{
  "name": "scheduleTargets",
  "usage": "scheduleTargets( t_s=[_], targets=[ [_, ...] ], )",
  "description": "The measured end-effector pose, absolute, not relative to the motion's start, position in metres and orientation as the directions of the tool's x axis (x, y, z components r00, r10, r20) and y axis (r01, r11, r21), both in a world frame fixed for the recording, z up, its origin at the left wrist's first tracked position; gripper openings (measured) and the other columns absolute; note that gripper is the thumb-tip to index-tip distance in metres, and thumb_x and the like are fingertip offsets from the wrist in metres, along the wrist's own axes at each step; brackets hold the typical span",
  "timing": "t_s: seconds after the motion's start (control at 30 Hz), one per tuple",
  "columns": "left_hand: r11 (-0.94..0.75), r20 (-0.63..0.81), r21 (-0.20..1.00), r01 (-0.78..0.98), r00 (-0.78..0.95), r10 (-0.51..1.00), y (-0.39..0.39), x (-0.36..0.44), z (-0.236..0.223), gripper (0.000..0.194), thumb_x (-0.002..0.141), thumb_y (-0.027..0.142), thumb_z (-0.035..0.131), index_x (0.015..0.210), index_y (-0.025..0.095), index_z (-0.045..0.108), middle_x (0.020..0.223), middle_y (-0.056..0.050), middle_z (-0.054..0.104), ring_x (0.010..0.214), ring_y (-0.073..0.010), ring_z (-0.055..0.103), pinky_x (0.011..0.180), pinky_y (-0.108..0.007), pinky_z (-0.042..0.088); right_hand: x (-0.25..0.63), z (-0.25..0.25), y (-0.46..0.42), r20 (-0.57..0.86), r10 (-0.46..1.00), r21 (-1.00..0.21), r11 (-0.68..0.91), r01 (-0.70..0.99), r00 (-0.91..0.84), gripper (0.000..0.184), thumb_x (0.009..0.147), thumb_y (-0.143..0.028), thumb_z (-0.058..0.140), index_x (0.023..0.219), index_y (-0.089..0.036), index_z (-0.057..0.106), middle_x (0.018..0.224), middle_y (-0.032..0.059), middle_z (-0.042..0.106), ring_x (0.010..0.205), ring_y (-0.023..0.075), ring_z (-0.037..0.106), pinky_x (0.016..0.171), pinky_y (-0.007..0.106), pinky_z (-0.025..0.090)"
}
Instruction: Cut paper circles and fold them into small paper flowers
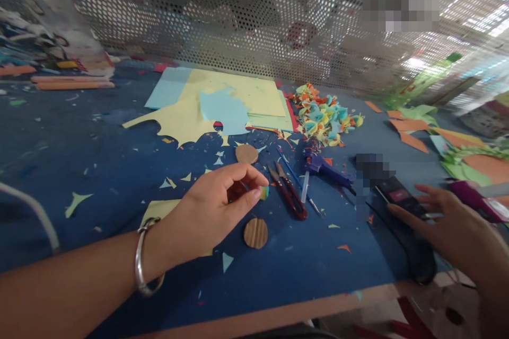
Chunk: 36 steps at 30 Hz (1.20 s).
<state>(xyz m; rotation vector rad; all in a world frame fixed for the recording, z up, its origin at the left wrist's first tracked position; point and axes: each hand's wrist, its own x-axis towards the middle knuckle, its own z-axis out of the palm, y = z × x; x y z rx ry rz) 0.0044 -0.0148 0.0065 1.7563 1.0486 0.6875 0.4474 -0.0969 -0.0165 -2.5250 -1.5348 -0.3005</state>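
Pinching a small yellow-and-blue paper bit by two bare round brown discs, the left hand faces a colourful paper heap, seemingly made, while the half-open right hand is at a black phone.

A small yellow, green and blue piece, mostly hidden, sits pinched in the left hand above mid-tabletop. A dark device, its screen reddish, slants near the front edge's right end.
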Motion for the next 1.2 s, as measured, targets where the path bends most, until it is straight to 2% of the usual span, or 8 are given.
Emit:
scheduleTargets(
  t_s=[0.1,0.2,0.63,0.8,0.9,1.0,1.2],
  targets=[
    [-0.189,-0.001,0.917,0.352,0.475,0.880,-0.015,0.003,0.008,0.010,0.094,0.028,0.059,0.096,0.022,0.067,0.081,0.002,0.068,0.067,-0.0102,0.058,0.060,-0.021,0.046,0.443,-0.010,-0.067,0.172,0.853,-0.048,-0.493,0.869,0.493,0.088,0.063,-0.081,0.060,0.126,-0.019,0.058,0.109,0.0159,0.074,0.098,0.0357,0.072,0.082,0.046,0.057],
    [-0.190,0.002,0.919,0.345,0.478,0.879,-0.014,0.003,0.008,0.011,0.094,0.029,0.059,0.096,0.022,0.067,0.083,0.002,0.069,0.069,-0.0107,0.059,0.061,-0.022,0.047,0.442,-0.007,-0.045,0.139,0.852,-0.054,-0.502,0.863,0.505,0.091,0.063,-0.081,0.059,0.127,-0.016,0.057,0.113,0.0184,0.072,0.100,0.0370,0.071,0.085,0.048,0.055],
    [-0.171,-0.017,0.927,0.333,0.493,0.870,-0.012,0.004,0.005,0.010,0.094,0.029,0.059,0.095,0.024,0.068,0.082,0.002,0.069,0.070,-0.0110,0.059,0.061,-0.022,0.047,0.451,-0.008,-0.031,0.144,0.863,-0.065,-0.479,0.875,0.483,0.094,0.068,-0.082,0.057,0.133,-0.014,0.054,0.118,0.0185,0.071,0.104,0.0353,0.070,0.091,0.048,0.053],
    [-0.172,-0.027,0.920,0.352,0.494,0.869,-0.011,0.004,0.004,0.011,0.095,0.030,0.058,0.094,0.024,0.067,0.080,0.002,0.068,0.068,-0.0117,0.058,0.060,-0.023,0.046,0.445,-0.002,-0.061,0.148,0.802,-0.150,-0.560,0.815,0.578,0.078,0.062,-0.078,0.060,0.115,-0.021,0.059,0.109,0.0174,0.074,0.101,0.0378,0.071,0.085,0.049,0.055],
    [-0.168,-0.046,0.916,0.364,0.510,0.859,-0.012,0.004,0.004,0.012,0.095,0.033,0.059,0.095,0.024,0.066,0.080,0.002,0.067,0.069,-0.0124,0.059,0.060,-0.024,0.047,0.442,-0.003,-0.077,0.133,0.804,-0.148,-0.563,0.813,0.580,0.060,0.060,-0.077,0.056,0.091,-0.026,0.062,0.093,0.0144,0.075,0.090,0.0393,0.072,0.081,0.052,0.053],
    [-0.178,-0.051,0.904,0.388,0.511,0.858,-0.013,0.004,0.004,0.011,0.094,0.033,0.059,0.095,0.025,0.067,0.079,0.003,0.067,0.066,-0.0121,0.058,0.059,-0.024,0.046,0.440,-0.004,-0.082,0.144,0.815,-0.140,-0.545,0.827,0.561,0.043,0.061,-0.069,0.053,0.073,-0.029,0.061,0.082,0.0126,0.074,0.079,0.0375,0.069,0.077,0.051,0.051],
    [-0.168,-0.047,0.913,0.373,0.504,0.863,-0.013,0.006,0.005,0.011,0.093,0.032,0.059,0.095,0.024,0.067,0.080,0.002,0.068,0.070,-0.0132,0.060,0.062,-0.025,0.047,0.440,0.000,-0.076,0.138,0.779,-0.168,-0.590,0.790,0.611,0.037,0.058,-0.062,0.052,0.069,-0.029,0.061,0.073,0.0107,0.072,0.071,0.0357,0.067,0.067,0.046,0.048]
  ],
)
